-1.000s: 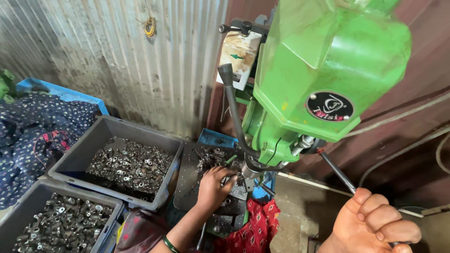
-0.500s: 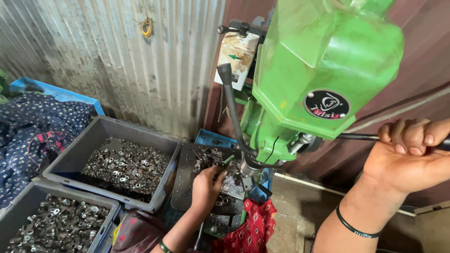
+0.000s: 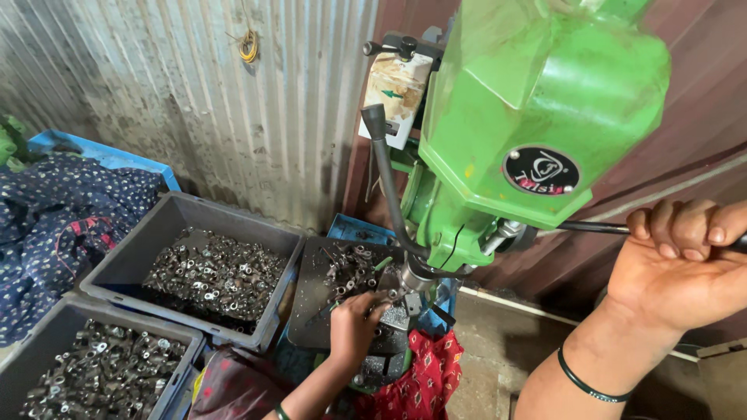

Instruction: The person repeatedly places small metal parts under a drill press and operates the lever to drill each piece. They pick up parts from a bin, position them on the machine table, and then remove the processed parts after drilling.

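The right hand (image 3: 685, 264) wraps its fingers around the thin black steel feed lever (image 3: 595, 228) of the green drill press (image 3: 537, 117). The lever runs sideways from the head. The left hand (image 3: 354, 327), nearer the spindle, pinches a small metal part on the grey work table (image 3: 397, 319) directly beneath.

Bright green cast-metal drill press (image 3: 537, 117) with a black round badge, two grey plastic crates (image 3: 124, 268) of silvery parts, red patterned cloth (image 3: 424, 385), navy dotted fabric (image 3: 47, 225).
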`<state>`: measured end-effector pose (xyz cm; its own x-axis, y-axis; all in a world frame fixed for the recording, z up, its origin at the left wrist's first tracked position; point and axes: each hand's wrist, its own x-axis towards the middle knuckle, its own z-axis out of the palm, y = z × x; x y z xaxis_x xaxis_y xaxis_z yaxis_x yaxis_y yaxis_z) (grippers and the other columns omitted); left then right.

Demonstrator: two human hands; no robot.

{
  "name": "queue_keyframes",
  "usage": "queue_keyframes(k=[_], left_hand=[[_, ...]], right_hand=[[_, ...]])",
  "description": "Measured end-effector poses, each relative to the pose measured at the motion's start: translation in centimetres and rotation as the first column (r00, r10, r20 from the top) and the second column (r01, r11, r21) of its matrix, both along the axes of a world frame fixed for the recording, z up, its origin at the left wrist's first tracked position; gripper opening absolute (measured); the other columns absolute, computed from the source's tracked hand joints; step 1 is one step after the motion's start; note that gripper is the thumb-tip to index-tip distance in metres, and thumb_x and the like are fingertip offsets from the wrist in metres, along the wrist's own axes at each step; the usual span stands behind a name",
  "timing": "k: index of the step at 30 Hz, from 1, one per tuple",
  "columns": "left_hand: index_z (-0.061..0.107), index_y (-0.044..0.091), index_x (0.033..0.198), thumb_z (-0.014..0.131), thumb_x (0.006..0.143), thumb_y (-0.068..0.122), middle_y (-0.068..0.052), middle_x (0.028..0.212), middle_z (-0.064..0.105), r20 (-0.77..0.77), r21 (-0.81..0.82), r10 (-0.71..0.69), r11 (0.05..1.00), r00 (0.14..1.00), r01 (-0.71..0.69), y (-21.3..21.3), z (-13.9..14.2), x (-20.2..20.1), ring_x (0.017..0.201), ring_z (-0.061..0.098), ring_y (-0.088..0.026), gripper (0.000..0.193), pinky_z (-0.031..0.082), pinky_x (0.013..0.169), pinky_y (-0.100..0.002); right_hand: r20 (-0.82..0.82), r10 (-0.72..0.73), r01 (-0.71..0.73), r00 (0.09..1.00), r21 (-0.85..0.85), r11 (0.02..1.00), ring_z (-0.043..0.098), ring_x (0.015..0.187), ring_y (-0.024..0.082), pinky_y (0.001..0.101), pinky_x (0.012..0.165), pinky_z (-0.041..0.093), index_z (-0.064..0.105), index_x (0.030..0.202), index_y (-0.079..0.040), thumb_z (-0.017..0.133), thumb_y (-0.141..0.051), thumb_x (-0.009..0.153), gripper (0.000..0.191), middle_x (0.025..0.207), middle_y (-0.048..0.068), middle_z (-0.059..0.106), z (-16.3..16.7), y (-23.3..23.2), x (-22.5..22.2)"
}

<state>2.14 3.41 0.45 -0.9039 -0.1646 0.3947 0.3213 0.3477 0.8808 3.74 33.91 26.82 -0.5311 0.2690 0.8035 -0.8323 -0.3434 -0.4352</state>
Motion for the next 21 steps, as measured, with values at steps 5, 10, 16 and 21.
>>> queue_keyframes(k=[5, 10, 16, 21], left_hand=[[0.08, 0.014, 0.098, 0.082, 0.078, 0.021, -0.007, 0.102, 0.077, -0.092, -0.072, -0.027, 0.997, 0.995, 0.02, -0.2, 0.3, -1.5, 0.097, 0.069, -0.03, 0.021, 0.053, 0.086, -0.041], [0.082, 0.02, 0.094, 0.081, 0.073, 0.021, -0.003, 0.114, 0.071, -0.182, -0.217, -0.002, 0.975, 0.983, -0.038, -1.3, 1.1, -2.7, 0.113, 0.06, -0.031, 0.021, 0.043, 0.1, -0.048], [0.081, 0.021, 0.091, 0.083, 0.071, 0.024, -0.005, 0.123, 0.067, -0.239, -0.205, 0.054, 0.973, 0.97, -0.104, -1.3, 1.4, -2.3, 0.118, 0.055, -0.036, 0.021, 0.043, 0.099, -0.05], [0.078, 0.019, 0.097, 0.085, 0.071, 0.028, -0.006, 0.131, 0.064, -0.202, -0.207, 0.041, 0.975, 0.978, -0.083, -1.6, 1.5, -2.1, 0.125, 0.052, -0.036, 0.028, 0.041, 0.102, -0.051]], right_hand=[[-0.033, 0.013, -0.014, 0.999, -0.009, 1.0, 0.029, 0.062, 0.014, 0.0294, 0.068, 0.031, 0.036, 0.087, -0.012, 0.042, -0.047, 0.114, 0.045, 0.071, 0.0, 0.033, -3.9, 0.7, 2.6], [-0.137, -0.022, 0.015, 0.99, -0.05, 0.999, 0.032, 0.064, 0.015, 0.035, 0.073, 0.038, 0.036, 0.085, -0.013, 0.04, -0.055, 0.11, 0.048, 0.066, 0.0, 0.035, -9.0, -0.3, 4.4], [-0.248, -0.09, 0.062, 0.964, -0.12, 0.991, 0.039, 0.067, 0.018, 0.0362, 0.074, 0.04, 0.036, 0.086, -0.018, 0.04, -0.045, 0.105, 0.032, 0.059, 0.001, 0.036, -12.2, -2.3, 4.9], [-0.168, -0.244, 0.238, 0.955, -0.056, 0.97, 0.037, 0.066, 0.016, 0.0333, 0.075, 0.039, 0.034, 0.086, -0.02, 0.04, -0.051, 0.105, 0.037, 0.058, -0.002, 0.033, -13.0, -1.6, 5.8]])
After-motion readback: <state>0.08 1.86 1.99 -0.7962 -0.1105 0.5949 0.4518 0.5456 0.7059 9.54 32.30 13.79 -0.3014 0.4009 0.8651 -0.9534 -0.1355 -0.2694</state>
